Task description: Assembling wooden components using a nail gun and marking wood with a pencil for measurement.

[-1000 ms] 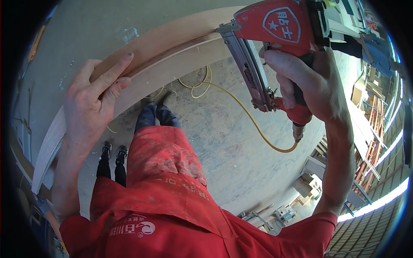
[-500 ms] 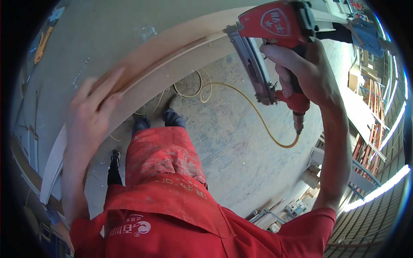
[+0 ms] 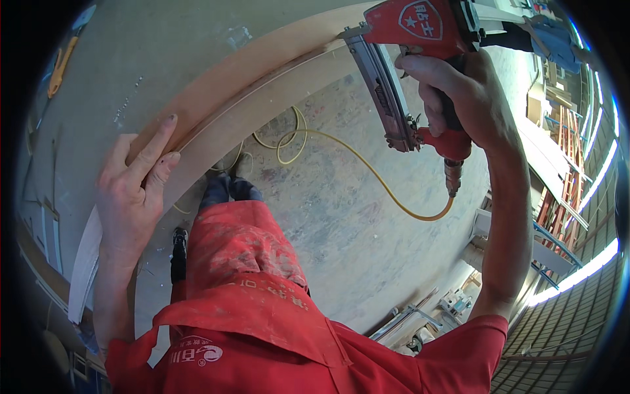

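My right hand (image 3: 459, 92) is wrapped round the grip of a red and black pneumatic nail gun (image 3: 420, 29). The gun's nose meets the far stretch of a long, curved-looking wooden board (image 3: 216, 88), and its grey magazine slants down toward me. A yellow air hose (image 3: 387, 190) runs from the fitting under the grip. On the left, my left hand (image 3: 134, 187) rests on the board, index finger and thumb stretched along it and apart. A narrow ledge runs lengthwise along the wood beneath those fingertips.
An orange-handled tool (image 3: 61, 69) and a row of small bits lie on the grey surface at the far left. Loops of hose lie on the stained floor (image 3: 354, 256) near my feet. Another person's blue-clothed arm (image 3: 554, 43) shows at the far right, near stacked boards and orange racks (image 3: 564, 151).
My left hand, blurred before, is now sharp, resting on the board slightly lower. The nail gun has shifted slightly up and left. The hose loops on the floor now appear further left.
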A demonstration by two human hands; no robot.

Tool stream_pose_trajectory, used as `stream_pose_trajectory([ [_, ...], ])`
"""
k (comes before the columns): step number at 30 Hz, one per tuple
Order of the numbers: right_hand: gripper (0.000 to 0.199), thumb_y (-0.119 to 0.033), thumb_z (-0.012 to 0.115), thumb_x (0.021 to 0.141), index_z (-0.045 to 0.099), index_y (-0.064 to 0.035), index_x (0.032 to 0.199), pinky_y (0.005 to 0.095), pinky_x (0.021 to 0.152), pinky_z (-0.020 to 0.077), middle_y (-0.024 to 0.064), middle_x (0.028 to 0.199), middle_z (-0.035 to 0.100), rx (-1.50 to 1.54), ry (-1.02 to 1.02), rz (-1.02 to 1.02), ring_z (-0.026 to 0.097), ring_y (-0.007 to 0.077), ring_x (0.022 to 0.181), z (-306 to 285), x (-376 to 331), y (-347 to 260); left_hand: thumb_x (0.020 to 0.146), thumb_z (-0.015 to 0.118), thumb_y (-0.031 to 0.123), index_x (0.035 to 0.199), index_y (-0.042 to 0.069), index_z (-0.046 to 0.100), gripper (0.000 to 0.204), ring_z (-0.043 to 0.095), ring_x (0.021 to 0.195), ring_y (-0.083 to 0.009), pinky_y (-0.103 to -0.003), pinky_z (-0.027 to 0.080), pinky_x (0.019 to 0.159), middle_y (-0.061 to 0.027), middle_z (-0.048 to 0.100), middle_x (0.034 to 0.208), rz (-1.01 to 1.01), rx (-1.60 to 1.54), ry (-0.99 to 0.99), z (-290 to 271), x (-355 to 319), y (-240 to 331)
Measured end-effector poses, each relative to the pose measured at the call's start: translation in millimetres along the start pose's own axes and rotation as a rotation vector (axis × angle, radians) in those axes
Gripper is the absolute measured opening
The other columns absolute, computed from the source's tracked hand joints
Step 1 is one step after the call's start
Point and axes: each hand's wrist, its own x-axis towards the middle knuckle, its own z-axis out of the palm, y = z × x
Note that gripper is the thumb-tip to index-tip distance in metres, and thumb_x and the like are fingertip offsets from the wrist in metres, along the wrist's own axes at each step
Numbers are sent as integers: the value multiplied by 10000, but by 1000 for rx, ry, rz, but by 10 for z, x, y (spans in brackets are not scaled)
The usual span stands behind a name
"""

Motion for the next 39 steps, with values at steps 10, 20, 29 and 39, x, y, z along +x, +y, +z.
stream_pose_trajectory([
  [10,375,-318,654,932,646,-35,686,293,471,525,34,522,594,51,9,38,621,128,439,23,-11,-18,915,774,168,1368,220,717,460,630,834,-285,-421,520,738,-114,619,969,-14,-6,-2,-5,-9,-9],
  [20,328,-304,659,918,699,0,802,280,454,486,33,487,581,-17,-12,-37,572,116,407,155,-103,-234,918,772,197,1367,235,717,454,636,783,-285,-420,523,714,-110,622,918,11,-24,24,3,20,-6],
  [29,321,-296,659,899,711,-7,769,271,471,476,24,477,574,2,-35,-41,563,97,418,374,-149,-311,906,781,212,1361,258,720,461,621,746,-284,-425,523,685,-112,596,875,33,6,51,34,10,-32],
  [39,344,-301,656,919,688,-13,736,276,465,481,21,481,573,92,-47,-16,567,106,412,385,-136,-259,899,788,212,1354,254,726,461,618,721,-280,-418,516,676,-114,603,847,36,-9,54,29,33,-34],
])
